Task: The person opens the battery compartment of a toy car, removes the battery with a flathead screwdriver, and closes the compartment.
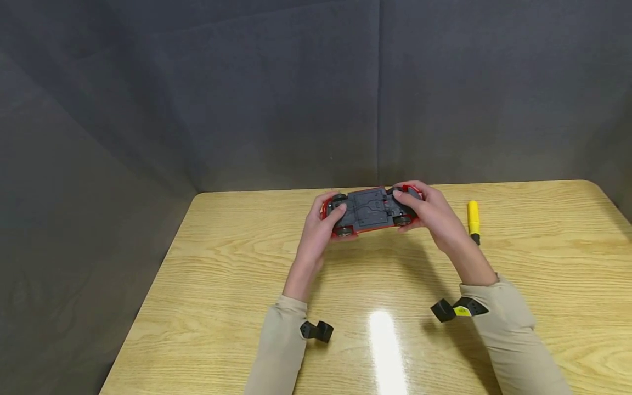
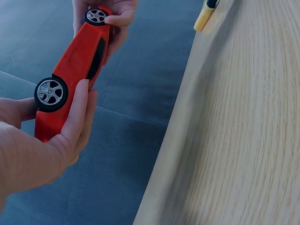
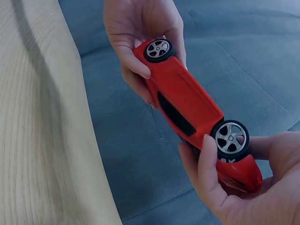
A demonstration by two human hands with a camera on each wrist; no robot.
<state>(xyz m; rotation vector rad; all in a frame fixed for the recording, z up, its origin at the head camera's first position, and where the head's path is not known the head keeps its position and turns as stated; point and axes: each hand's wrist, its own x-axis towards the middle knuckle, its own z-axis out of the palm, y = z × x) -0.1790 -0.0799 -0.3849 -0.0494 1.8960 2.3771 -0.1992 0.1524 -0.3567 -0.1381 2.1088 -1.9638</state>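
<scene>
A red toy car point(image 1: 370, 208) is held upside down above the far part of the table, its dark grey underside facing up in the head view. My left hand point(image 1: 317, 227) grips the car's left end, thumb on the underside near a wheel. At the other end my right hand point(image 1: 434, 214) holds it the same way, thumb pressed on the underside. Both wrist views show the red side of the car with black tyres and silver spoked wheels point(image 2: 50, 94). In the right wrist view, fingers point(image 3: 208, 164) wrap the body beside a wheel point(image 3: 230, 138).
A screwdriver with a yellow handle point(image 1: 473, 218) lies on the wooden table point(image 1: 222, 285), right of my right hand. Dark grey cloth point(image 1: 286, 99) hangs behind the table and along its left side. Small black cameras point(image 1: 323, 331) sit on both sleeves.
</scene>
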